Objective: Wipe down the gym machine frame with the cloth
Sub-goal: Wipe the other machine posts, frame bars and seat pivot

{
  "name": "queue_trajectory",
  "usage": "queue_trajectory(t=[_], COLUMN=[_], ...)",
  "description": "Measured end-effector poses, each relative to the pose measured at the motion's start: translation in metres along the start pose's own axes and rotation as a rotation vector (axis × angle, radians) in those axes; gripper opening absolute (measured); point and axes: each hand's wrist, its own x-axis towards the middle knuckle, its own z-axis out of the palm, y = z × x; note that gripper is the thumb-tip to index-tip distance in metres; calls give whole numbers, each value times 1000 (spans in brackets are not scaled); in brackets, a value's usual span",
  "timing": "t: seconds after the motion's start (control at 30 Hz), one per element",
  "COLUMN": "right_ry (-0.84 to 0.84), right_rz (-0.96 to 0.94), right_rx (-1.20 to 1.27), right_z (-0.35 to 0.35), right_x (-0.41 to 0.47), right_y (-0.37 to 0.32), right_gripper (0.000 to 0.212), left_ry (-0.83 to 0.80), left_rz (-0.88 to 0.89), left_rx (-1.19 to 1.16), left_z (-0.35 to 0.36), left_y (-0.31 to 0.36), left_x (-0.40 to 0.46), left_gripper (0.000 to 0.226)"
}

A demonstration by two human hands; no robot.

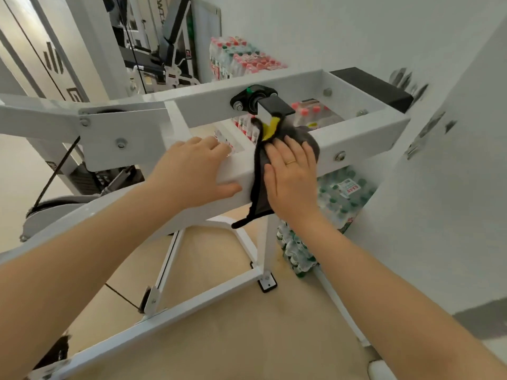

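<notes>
My right hand [292,176] lies flat on the dark grey microfibre cloth with a yellow patch [263,171], fingers [290,149] straight and slightly spread, pressing it onto the near white painted steel beam of the gym machine frame [236,171]. A flat palm, I judge, spreads pressure over more cloth than a pinch would. The cloth is draped over the beam's top edge: its upper part bunches inside the frame's open rectangle, just under the black-capped square stub [275,106], and its lower corner hangs loose below the beam.

My left hand [192,171] rests on the same beam just beside the cloth. Its fingers reach over the top edge while the thumb lies along the front face; it holds nothing, and I take it as a brace.

Open room runs along the beam. To my right the face continues, with one bolt head [340,156] standing proud that could snag the cloth, before the corner near the white wall [452,160]. To my left, my own bracing hand blocks the stroke and would have to shift first. Inside the rectangle the stub and its black bearing plate [253,97] crowd the gap, so the bunched cloth has little clearance there. Shrink-wrapped packs of water bottles [343,196] are stacked on the floor beyond the frame, well clear of the wiping path.
</notes>
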Motion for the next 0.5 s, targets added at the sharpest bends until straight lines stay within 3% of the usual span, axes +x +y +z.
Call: queue_trajectory(t=[0.17, 0.4, 0.5], right_ry=[-32, -191, -272], right_rz=[-11, 308, 485], right_rx=[88, -41, -112], right_z=[1, -21, -33], right_x=[2, 26, 38], right_y=[0, 97, 162], right_gripper=[46, 58, 50], left_ry=[-6, -60, -73], left_rz=[82, 191, 228], left_rx=[-12, -115, -126], left_z=[1, 6, 10], left_y=[13, 41, 54], left_x=[22, 58, 76], left_gripper=[67, 69, 67])
